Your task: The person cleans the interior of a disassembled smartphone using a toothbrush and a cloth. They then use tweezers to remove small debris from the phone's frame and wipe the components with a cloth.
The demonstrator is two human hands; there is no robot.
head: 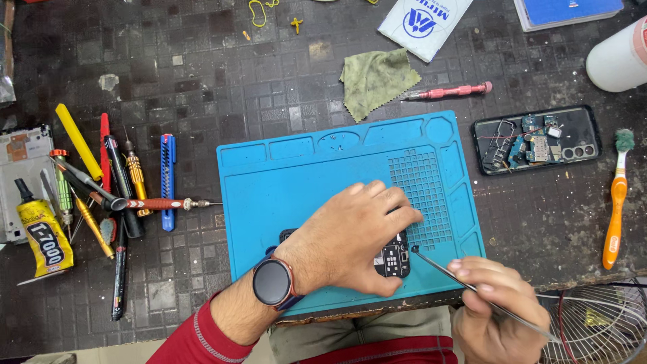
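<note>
Hands are working over a blue mat point(303, 175) that is lying on a dark, dusty table point(202, 81). The left hand point(350, 236) is pressing down on a small black circuit board point(394, 259) near the front edge of the mat, with its fingers curled over the board and holding it still. A round watch point(273, 282) is sitting on that wrist. The right hand point(495, 317) is pinching thin metal tweezers point(472, 290) between its thumb and fingers, and the tip is touching the right side of the board. An opened phone point(536, 139) is lying on the table just beside the mat, on the right. A green cloth point(377, 77) and a pink screwdriver point(451, 91) are resting behind the mat. An orange toothbrush point(617, 202) is lying far to the right. Many tools point(114, 182) are piled on the left.
</note>
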